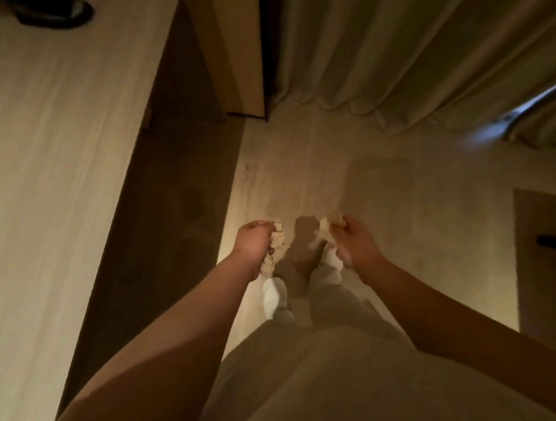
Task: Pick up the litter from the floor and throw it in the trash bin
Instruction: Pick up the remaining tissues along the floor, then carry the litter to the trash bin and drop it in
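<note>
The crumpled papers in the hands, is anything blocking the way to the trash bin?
Cannot tell: no trash bin shows in this view. The left hand grips one crumpled paper, the right hand another. The floor ahead looks bare up to the curtain.

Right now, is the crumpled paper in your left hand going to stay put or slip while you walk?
Likely stays: the left hand is closed around the crumpled paper. It looks light and soft, creased and hanging below the fist, so a loose end might tear or drop.

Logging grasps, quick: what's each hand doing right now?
Left hand: closed on crumpled paper.
Right hand: closed on a paper wad.
</note>
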{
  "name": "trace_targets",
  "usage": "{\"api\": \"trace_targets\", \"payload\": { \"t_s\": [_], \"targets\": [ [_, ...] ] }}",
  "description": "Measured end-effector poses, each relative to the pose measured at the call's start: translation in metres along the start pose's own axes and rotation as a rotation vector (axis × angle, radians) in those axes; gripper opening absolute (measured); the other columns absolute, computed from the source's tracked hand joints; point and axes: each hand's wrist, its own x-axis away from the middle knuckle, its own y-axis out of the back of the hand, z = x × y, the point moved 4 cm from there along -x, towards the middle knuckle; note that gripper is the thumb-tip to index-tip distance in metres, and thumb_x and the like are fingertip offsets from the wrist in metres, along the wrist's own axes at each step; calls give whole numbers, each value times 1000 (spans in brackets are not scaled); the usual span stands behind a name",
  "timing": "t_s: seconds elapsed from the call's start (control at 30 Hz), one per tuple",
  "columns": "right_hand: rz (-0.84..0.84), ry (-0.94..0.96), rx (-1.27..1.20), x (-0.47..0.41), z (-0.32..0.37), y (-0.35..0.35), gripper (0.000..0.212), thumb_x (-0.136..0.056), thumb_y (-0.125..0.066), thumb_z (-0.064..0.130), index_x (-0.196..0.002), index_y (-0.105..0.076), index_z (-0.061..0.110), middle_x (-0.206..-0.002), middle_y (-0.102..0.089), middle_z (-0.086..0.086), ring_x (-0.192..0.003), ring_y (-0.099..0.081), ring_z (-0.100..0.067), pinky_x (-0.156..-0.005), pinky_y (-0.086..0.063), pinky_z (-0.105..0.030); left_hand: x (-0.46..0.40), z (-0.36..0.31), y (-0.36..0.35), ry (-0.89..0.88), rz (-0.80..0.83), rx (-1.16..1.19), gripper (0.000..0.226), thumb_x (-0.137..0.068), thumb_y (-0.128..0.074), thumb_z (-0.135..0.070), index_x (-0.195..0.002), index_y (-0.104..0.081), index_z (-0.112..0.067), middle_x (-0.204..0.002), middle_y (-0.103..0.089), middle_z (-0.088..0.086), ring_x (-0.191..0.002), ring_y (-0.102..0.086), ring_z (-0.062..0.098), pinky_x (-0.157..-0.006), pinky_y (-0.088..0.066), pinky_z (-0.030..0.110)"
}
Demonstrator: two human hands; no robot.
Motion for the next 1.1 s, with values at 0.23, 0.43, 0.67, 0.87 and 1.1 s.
{"api": "trace_targets", "payload": {
  "t_s": [0.23,0.43,0.67,0.87,1.1],
  "targets": [
    [-275,-103,-293,88,-74,65,25,-97,-54,28,-95,-61,4,-64,-53,-1,-41,-47,-6,-35,-34,-19,53,21,-82,-11,193,-214,18,-92,-50,-8,-96,-68,-10,-36,-48,-3,-21,-41,9,-34,-30,8],
    [-502,-214,-531,172,-177,125,22,-95,-53,32,-93,-59,11,-69,-49,-6,-46,-38,-13,-38,-27,-23,106,74,-177,-77,391,-508,15,-91,-55,-13,-80,-66,-14,-38,-47,-2,-26,-40,9,-34,-27,8],
    [-769,-314,-804,315,-338,177,27,-94,-53,33,-101,-62,9,-73,-45,-8,-50,-38,-15,-41,-27,-23,193,195,-302,-161,569,-715,19,-89,-63,-20,-70,-63,-17,-49,-51,-1,-32,-44,10,-40,-36,14],
    [-929,-459,-1011,455,-490,193,25,-94,-53,34,-97,-61,10,-75,-45,-8,-54,-39,-16,-46,-29,-27,285,348,-390,-104,688,-930,24,-89,-62,-28,-68,-59,-17,-37,-54,-5,-29,-42,8,-49,-27,20],
    [-1083,-583,-1272,575,-601,161,31,-94,-51,36,-99,-61,7,-82,-50,-15,-57,-40,-19,-48,-34,-28,378,497,-438,-60,820,-1395,27,-91,-60,-29,-69,-60,-13,-40,-62,2,-30,-33,12,-45,-27,14]
  ]
}}
